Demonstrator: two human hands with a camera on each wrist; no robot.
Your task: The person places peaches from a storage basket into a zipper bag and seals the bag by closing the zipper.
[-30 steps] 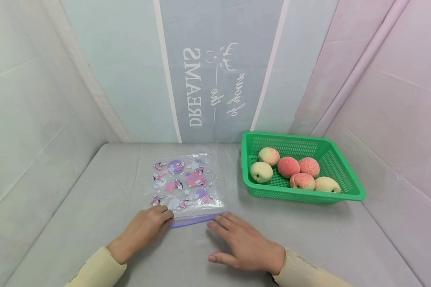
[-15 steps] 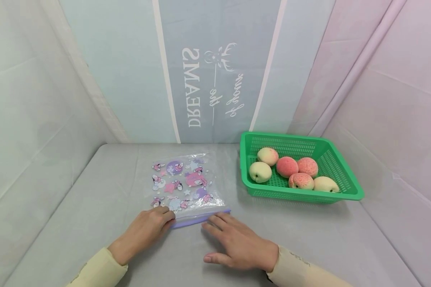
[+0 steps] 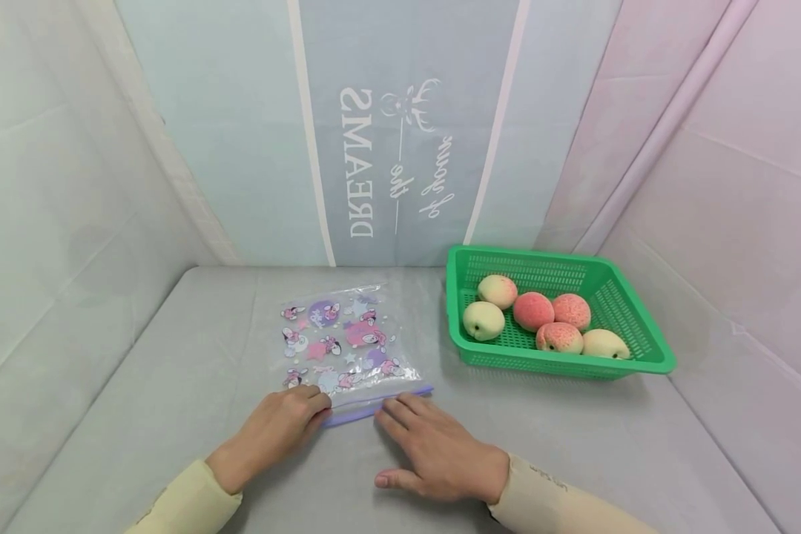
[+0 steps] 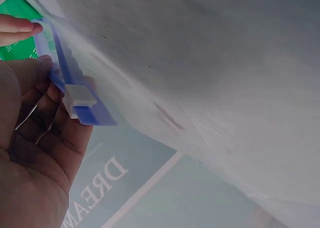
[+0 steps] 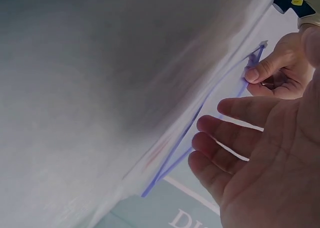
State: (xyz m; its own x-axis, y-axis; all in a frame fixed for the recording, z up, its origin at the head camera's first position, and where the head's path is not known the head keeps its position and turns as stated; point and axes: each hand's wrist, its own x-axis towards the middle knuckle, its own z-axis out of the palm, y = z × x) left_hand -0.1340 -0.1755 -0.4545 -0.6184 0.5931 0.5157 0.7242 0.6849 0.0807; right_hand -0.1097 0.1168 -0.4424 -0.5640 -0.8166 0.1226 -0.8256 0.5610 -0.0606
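Observation:
A clear zip bag (image 3: 339, 345) printed with pink and purple cartoon figures lies flat on the table, its purple zip edge (image 3: 354, 417) toward me. My left hand (image 3: 282, 424) pinches the left end of that edge between thumb and curled fingers. In the left wrist view a white slider (image 4: 81, 96) sits on the zip strip beside those fingers. My right hand (image 3: 434, 449) lies palm down with fingers extended, fingertips at the right part of the zip edge and thumb spread apart. The right wrist view shows the purple strips parted slightly near the right fingertips.
A green perforated basket (image 3: 554, 365) stands on the table to the right, behind my right hand. Several peaches (image 3: 534, 311), some red and some pale, lie in it. Fabric walls (image 3: 407, 148) enclose the table at the back and both sides.
My left hand has shifted slightly right, and the bag's zip edge has moved a little right with it. My right hand has slid slightly left along the edge.

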